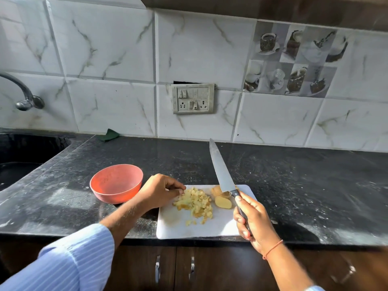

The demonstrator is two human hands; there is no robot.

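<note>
Carefully: right hand (252,221) grips the knife (221,169), left hand (161,192) curls at the potato cubes (197,203), hold unclear; I would point it away while gathering.

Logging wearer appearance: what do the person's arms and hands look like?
The left hand and right hand are bare, ungloved. A light blue, finely striped sleeve covers the left arm above mid-forearm. A thin orange-red thread band circles the right wrist.
</note>
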